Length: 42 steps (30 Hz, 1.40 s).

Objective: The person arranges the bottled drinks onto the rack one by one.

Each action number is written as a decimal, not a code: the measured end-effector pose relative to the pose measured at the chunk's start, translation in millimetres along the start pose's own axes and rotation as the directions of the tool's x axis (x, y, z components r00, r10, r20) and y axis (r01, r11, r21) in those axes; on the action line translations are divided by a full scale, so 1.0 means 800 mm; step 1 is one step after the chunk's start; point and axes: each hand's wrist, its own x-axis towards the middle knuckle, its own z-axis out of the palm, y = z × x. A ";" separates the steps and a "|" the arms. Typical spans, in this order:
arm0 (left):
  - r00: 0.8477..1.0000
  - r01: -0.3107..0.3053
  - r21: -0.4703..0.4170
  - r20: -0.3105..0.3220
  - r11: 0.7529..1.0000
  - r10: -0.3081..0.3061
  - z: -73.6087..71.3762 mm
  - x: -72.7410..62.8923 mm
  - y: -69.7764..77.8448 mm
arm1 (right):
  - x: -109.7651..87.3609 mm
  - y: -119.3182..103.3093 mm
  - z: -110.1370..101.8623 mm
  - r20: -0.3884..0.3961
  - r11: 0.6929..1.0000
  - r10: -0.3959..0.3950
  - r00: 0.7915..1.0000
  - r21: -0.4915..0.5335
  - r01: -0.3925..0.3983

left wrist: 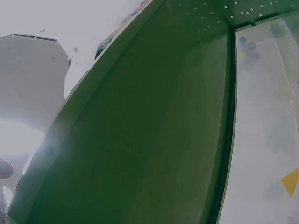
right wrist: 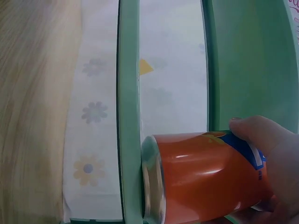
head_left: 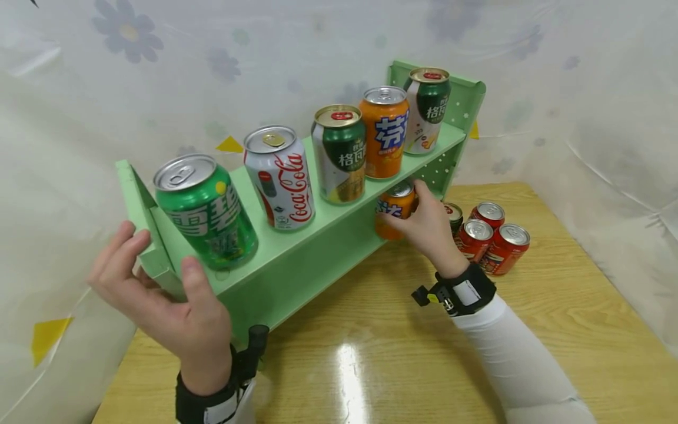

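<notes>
My right hand (head_left: pixel 426 227) grips an orange soda can (head_left: pixel 394 206) at the lower level of a green two-tier shelf (head_left: pixel 296 280). In the right wrist view the can (right wrist: pixel 210 175) has its base against the lower board (right wrist: pixel 130 102), and the thumb lies along its side. My left hand (head_left: pixel 169 312) holds the shelf's left end, fingers outside the end panel and thumb at the front edge. The left wrist view shows the green underside (left wrist: pixel 154 126) of a board. Nearest that hand on the top board stands a green soda can (head_left: pixel 206 212).
Along the top board stand a white Coca-Cola can (head_left: pixel 279 176), a green-and-white can (head_left: pixel 339 154), an orange can (head_left: pixel 384 132) and another green-and-white can (head_left: pixel 426 111). Several cans, including red ones (head_left: pixel 505 249), stand on the wooden table (head_left: pixel 339 365) at right. A flowered sheet (head_left: pixel 296 53) hangs behind.
</notes>
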 end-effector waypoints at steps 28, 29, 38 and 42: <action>1.000 -0.003 0.021 -0.012 1.000 0.003 0.000 -0.001 0.002 | 0.009 0.001 0.029 -0.037 0.998 -0.001 0.999 0.066 0.004; 1.000 -0.004 0.021 -0.012 1.000 0.004 0.000 -0.001 0.002 | 0.009 0.001 0.029 -0.036 0.997 -0.004 0.999 0.079 0.006; 1.000 0.001 0.017 -0.017 1.000 -0.001 0.000 -0.002 0.002 | 0.004 -0.003 0.032 -0.062 0.995 -0.031 0.998 0.098 0.037; 1.000 -0.001 0.020 -0.011 1.000 0.001 0.000 -0.001 0.002 | 0.000 -0.006 0.032 -0.115 0.997 -0.033 0.993 0.072 0.041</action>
